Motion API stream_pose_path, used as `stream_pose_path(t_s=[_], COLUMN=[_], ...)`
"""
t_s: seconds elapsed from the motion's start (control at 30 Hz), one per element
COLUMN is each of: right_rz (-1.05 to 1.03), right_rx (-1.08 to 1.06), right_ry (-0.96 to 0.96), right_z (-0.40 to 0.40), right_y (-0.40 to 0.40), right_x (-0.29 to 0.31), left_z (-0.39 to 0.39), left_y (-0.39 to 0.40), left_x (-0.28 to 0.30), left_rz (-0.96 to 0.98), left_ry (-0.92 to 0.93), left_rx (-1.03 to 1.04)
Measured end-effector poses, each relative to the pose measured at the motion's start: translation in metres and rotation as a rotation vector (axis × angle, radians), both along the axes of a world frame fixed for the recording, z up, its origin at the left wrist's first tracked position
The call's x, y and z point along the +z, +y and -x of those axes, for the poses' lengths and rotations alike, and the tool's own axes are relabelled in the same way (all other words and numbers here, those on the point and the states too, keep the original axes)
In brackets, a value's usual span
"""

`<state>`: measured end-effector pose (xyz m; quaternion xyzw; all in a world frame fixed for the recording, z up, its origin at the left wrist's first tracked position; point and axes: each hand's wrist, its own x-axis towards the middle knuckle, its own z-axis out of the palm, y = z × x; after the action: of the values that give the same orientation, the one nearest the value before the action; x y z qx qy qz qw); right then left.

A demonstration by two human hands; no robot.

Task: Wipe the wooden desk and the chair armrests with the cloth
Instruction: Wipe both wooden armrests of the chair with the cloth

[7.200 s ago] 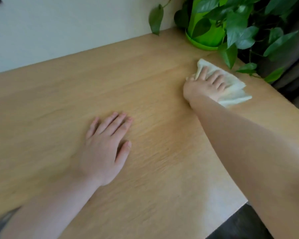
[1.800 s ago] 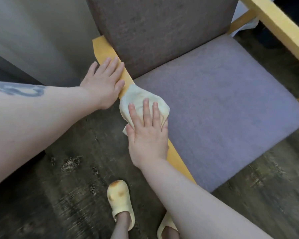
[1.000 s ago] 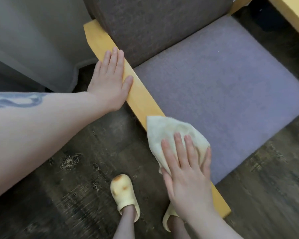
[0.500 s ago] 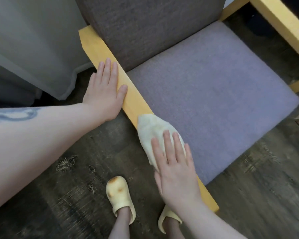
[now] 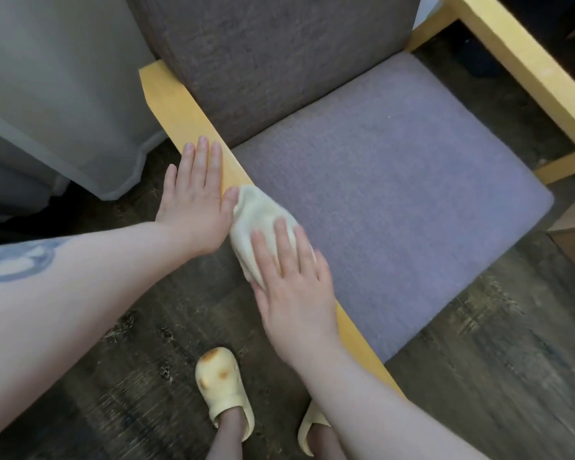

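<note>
Right hand [image 5: 289,287] is flat on the cloth [image 5: 263,224], fingers straight and a bit spread, pressing it down onto the near armrest [image 5: 180,104] rather than pinching it. The cloth is a pale yellowish wad, bunched up on the wooden rail about halfway along, with its far tip touching the thumb of the left hand [image 5: 196,194]. That left hand lies flat too, fingers straight and together, resting on the same armrest just beyond the cloth, with a tattoo showing on the forearm at the left edge. Right of the rail is the chair's purple-grey seat cushion [image 5: 395,194], with the darker backrest [image 5: 279,51] at the far side. The other armrest [image 5: 525,68] runs along the far right. Below is dark wood-look floor [image 5: 130,393], two yellow clogs [image 5: 223,386] near the bottom, and a grey curtain [image 5: 57,94] on the far left.
</note>
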<state>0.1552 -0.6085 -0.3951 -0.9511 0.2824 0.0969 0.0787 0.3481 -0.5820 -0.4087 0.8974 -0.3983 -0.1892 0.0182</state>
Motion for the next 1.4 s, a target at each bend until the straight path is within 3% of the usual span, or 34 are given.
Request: stream_pose_path(t_s=[0.13, 0.23, 0.33, 0.5, 0.57, 0.77, 0.87, 0.93, 1.1, 1.2, 1.27, 1.4], right_rz=[0.047, 0.086, 0.061, 0.012, 0.010, 0.030, 0.045, 0.013, -0.028, -0.024, -0.041, -0.037], right_rx=[-0.007, -0.104, -0.108, -0.066, -0.058, -0.041, -0.033, 0.035, 0.104, 0.155, 0.171, 0.172], right_ry=[0.023, -0.018, -0.050, -0.023, 0.015, 0.095, 0.085, 0.047, 0.021, 0.069, 0.053, -0.037], right_z=[0.118, 0.139, 0.084, -0.074, -0.090, 0.072, 0.096, 0.057, -0.127, -0.198, -0.197, -0.114], right_y=[0.018, 0.025, 0.017, -0.006, -0.012, 0.015, 0.016, 0.006, -0.031, -0.048, -0.048, -0.026], right_x=[0.002, 0.001, 0.000, 0.002, 0.002, 0.011, 0.011, 0.008, 0.001, -0.002, -0.001, 0.003], left_z=[0.005, -0.004, -0.031, -0.053, -0.055, -0.061, -0.074, -0.084, -0.086, -0.089, -0.095, -0.098], left_y=[0.002, 0.005, 0.005, 0.003, 0.001, 0.000, 0.001, 0.000, 0.000, -0.003, -0.005, -0.007], left_x=[0.004, 0.003, 0.002, 0.003, 0.007, 0.012, 0.011, 0.011, 0.015, 0.017, 0.017, 0.016], left_rz=[0.005, 0.003, 0.002, -0.017, 0.004, -0.011, 0.025, 0.100, 0.237, 0.321, 0.287, 0.169], left_ry=[0.012, 0.004, 0.006, -0.024, -0.016, 0.034, 0.031, 0.071, 0.169, 0.184, 0.174, 0.157], left_rx=[0.011, -0.039, -0.094, -0.114, -0.079, -0.085, -0.103, -0.092, -0.011, 0.158, 0.200, 0.068])
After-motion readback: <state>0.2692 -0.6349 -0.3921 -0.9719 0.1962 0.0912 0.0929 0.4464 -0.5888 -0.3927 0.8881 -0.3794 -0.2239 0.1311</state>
